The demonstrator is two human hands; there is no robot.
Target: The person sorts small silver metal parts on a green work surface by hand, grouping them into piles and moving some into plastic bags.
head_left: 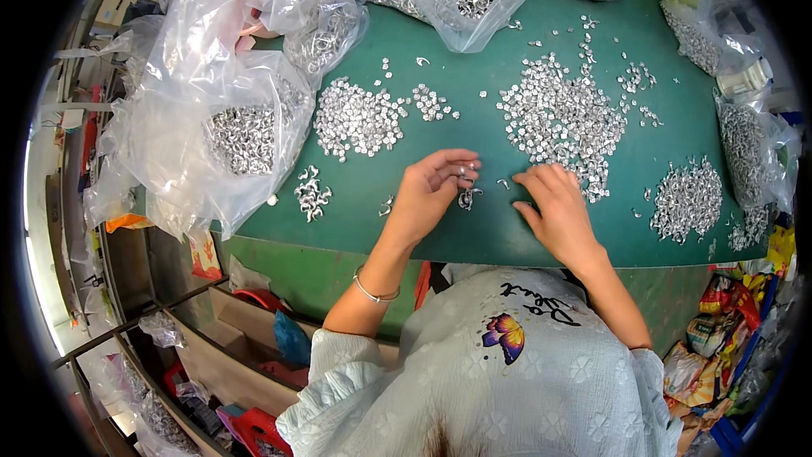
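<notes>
My left hand (430, 195) is above the near middle of the green table, its fingers curled in a pinch around a small silver metal piece (466, 176) at the fingertips. Just below those fingertips lie a few curved silver pieces (468, 198). My right hand (556, 210) rests palm down beside it, fingers bent toward the table and thumb apart, with nothing visible in them. A single curved piece (503, 184) lies between the two hands. Past my right fingers spreads a large heap of small silver metal parts (562, 114).
On the green table (457, 131) are a smaller heap (357, 118) to the left, a cluster of curved pieces (312, 195), and another heap (687, 200) at right. Clear plastic bags of metal parts (245, 137) line the left, back and right edges. Shelving (228, 330) stands lower left.
</notes>
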